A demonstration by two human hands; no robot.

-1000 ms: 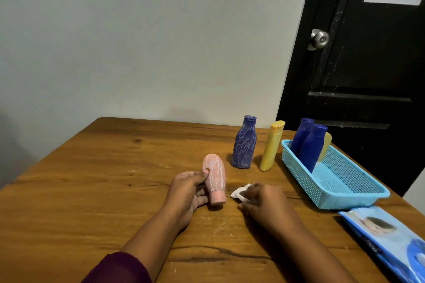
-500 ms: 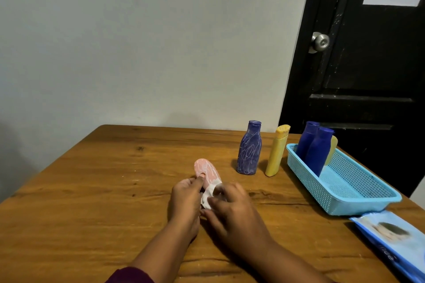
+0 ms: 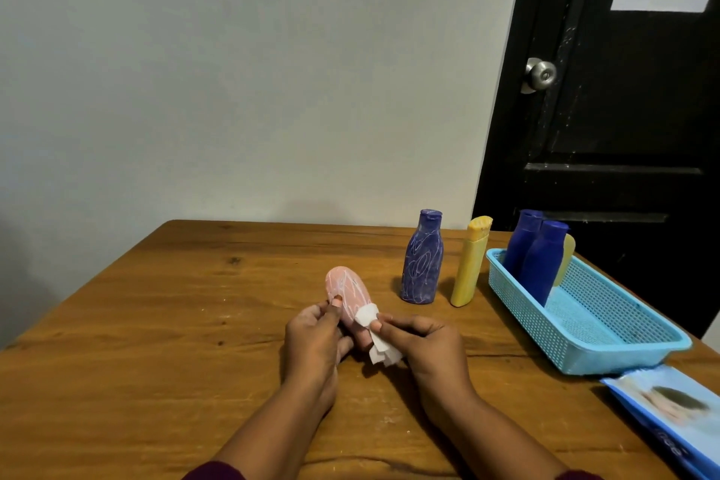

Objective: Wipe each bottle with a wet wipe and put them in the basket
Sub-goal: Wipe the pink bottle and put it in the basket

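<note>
Wooden desk point(image 3: 156, 343), grey wall point(image 3: 195, 90) behind. Mid-desk we see left grip point(image 3: 311, 339) curled round pink bottle point(image 3: 346, 288), right grip point(image 3: 424, 343) pinching wet wipe point(image 3: 368, 315) against it; purple bottle point(image 3: 422, 261), yellow bottle point(image 3: 469, 265) upright near far edge; basket point(image 3: 584, 360) at right edge holds blue bottles point(image 3: 541, 265).

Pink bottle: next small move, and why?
Probably drag the wet wipe up the pink bottle toward its far end. The left hand grips the bottle, the right hand pinches the wipe against its near end only, and white scribbles cover the exposed body beyond.
</note>
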